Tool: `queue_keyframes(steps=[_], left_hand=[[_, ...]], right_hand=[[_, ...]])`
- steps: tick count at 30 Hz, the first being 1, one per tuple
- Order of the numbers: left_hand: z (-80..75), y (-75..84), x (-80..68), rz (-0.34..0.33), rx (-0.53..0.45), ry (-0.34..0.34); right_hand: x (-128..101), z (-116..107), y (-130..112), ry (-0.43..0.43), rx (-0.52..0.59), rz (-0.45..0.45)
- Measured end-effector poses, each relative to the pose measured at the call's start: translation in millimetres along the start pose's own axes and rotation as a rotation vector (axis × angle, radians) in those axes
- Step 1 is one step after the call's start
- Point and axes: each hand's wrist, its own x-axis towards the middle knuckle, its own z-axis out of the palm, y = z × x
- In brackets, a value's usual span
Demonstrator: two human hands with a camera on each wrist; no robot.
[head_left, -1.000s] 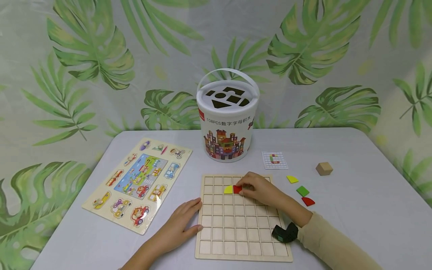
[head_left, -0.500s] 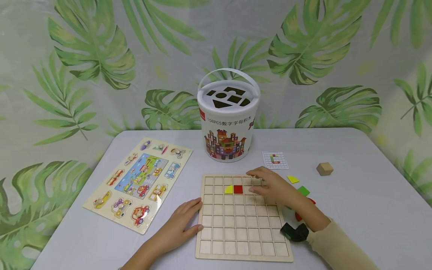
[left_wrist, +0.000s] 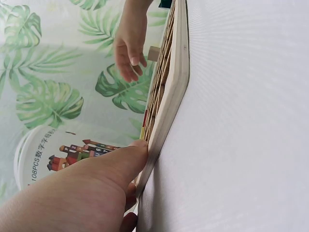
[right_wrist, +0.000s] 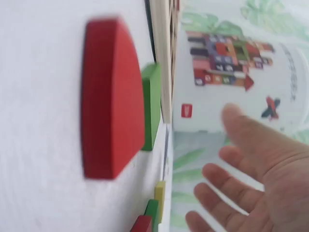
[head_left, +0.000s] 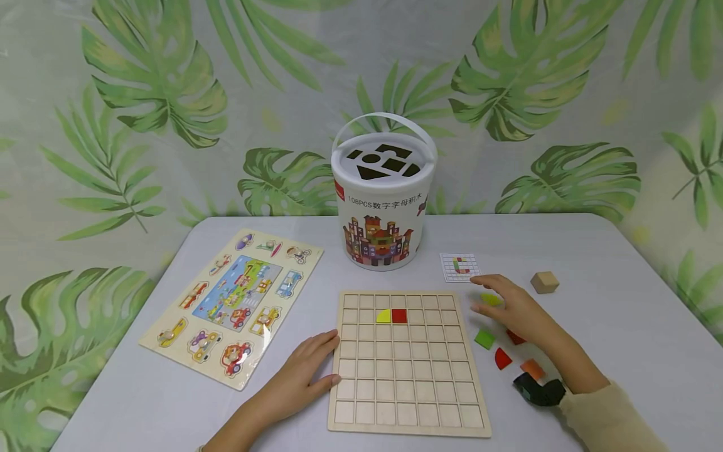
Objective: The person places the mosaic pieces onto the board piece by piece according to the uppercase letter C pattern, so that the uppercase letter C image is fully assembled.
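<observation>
Grid board on white table: two pieces seated, other cells bare.
Yellow quarter-round and red square adjoin, second row from far edge; green square, red quarter-round and others lie unplaced, right. Left hand, fingers extended, touches board edge; right hand, fingers spread, holds nothing. Block bucket behind; leaf-print backdrop.

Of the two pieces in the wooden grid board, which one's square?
The red tile: it shows four straight sides, while the yellow quarter-circle to its left has a curved edge.
</observation>
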Motion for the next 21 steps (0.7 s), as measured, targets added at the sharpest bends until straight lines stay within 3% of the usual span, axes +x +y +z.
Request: queue_keyframes(steps=[8,21], left_hand=[[0.0,-0.3,-0.3,-0.003,-0.002,-0.004],[-0.5,0.4,0.0,-0.005,0.002,-0.005]], right_hand=[[-5,0,27,0.002,-0.023,0.063],[-3,5,32,0.008,-0.082,0.056]])
